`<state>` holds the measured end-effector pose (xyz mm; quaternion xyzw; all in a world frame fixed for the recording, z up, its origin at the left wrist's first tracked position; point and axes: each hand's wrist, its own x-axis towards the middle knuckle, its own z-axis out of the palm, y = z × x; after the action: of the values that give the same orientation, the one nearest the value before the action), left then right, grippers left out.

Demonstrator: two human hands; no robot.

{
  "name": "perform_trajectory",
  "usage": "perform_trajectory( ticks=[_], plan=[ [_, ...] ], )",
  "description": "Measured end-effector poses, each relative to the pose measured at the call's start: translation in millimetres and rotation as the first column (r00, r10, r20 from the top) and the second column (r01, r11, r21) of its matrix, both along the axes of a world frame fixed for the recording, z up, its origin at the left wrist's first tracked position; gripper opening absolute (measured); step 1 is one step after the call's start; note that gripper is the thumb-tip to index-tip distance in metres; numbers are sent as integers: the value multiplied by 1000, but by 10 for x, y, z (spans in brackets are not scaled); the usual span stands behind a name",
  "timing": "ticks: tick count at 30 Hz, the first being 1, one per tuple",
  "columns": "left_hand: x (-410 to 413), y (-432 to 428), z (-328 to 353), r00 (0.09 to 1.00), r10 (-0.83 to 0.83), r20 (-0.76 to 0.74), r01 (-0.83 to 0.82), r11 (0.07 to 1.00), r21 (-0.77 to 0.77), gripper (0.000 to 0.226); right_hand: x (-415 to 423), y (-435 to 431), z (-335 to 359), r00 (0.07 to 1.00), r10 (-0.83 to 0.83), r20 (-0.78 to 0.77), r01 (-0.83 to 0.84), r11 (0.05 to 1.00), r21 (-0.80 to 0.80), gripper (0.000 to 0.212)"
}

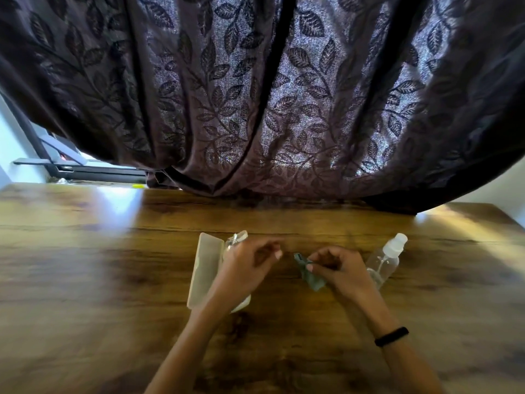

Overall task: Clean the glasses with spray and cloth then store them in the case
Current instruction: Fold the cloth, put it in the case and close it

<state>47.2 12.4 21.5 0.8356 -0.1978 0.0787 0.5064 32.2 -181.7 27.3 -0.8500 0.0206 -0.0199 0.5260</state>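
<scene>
The clear-framed glasses (234,241) seem to lie in the open beige case (204,271) on the wooden bench (85,265), under the left hand (250,265), its grip loose and empty. The right hand (338,270) pinches a small teal cloth (308,275) beside a clear plastic spray bottle (385,258).

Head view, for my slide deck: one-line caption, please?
Right hand pinches green cloth beside spray bottle; left hand over open case.

On the worktop (85,265): open case (205,270) at left with glasses (235,240) in it, under the left hand (247,268); cloth (309,273) at centre, in the right hand (338,268); spray bottle (385,258) lying at right. Behind all, curtain (255,95) along the far edge.
</scene>
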Motion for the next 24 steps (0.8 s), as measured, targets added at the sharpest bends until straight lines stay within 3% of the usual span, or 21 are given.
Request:
perform_trajectory(
  ticks=[3,7,9,13,15,18,24],
  plan=[
    [-34,-106,-45,993,-117,-32,117,993,24,32,-119,45,98,996,73,-57,-62,982,180,11],
    [-98,-190,36,966,-251,-55,247,966,-70,20,-187,35,221,987,160,-20,-151,959,241,11],
    [-120,-222,64,962,-259,-82,245,959,-145,18,-203,16,272,984,179,19,-179,960,215,13],
    [-152,-251,112,947,-302,-107,282,944,-170,21,-231,0,303,962,240,126,-240,971,-16,14],
    [-151,-237,120,932,-332,-146,300,932,-206,29,-223,-19,317,955,254,153,-248,967,-59,16],
    [-126,-190,88,926,-333,-177,300,935,-191,40,-219,-32,347,955,227,189,-226,974,-25,19],
    [-84,-139,41,957,-216,-191,183,967,-177,29,-197,-68,368,971,138,194,-159,983,97,13]
  ],
)
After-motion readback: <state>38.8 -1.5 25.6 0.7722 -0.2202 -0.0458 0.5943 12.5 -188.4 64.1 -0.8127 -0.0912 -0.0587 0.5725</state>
